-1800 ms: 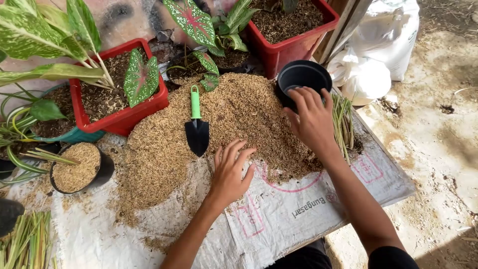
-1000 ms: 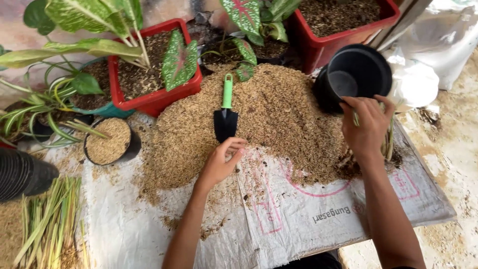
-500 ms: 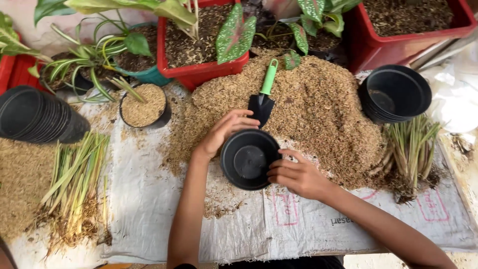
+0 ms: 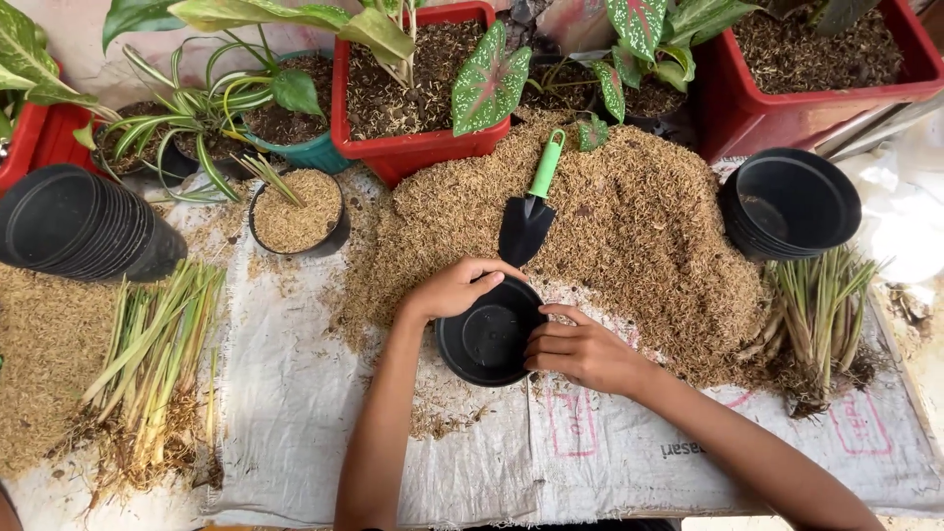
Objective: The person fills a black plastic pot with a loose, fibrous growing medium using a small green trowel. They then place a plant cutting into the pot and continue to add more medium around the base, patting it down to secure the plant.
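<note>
Item: empty black pot (image 4: pixel 489 339) | our left hand (image 4: pixel 454 288) clasps far rim, right hand (image 4: pixel 580 352) near rim | step: seating it beside husk heap (image 4: pixel 629 231) | next, likely: free a hand for the trowel (image 4: pixel 529 211)

Two bare forearms, no sleeves, no gloves — left hand (image 4: pixel 454 288) and right hand (image 4: pixel 580 351) without rings, watch or bands.

Empty pot (image 4: pixel 489 337): black plastic, smooth, faint sheen
Trowel (image 4: pixel 531 208): matt black blade, glossy green plastic handle
Husk heap (image 4: pixel 629 236): dry, rough, tan
Sack sheet (image 4: pixel 295 393): woven white plastic cloth, coarse, dusty
Planters (image 4: pixel 418 147), upper frame: red plastic, smooth
</note>
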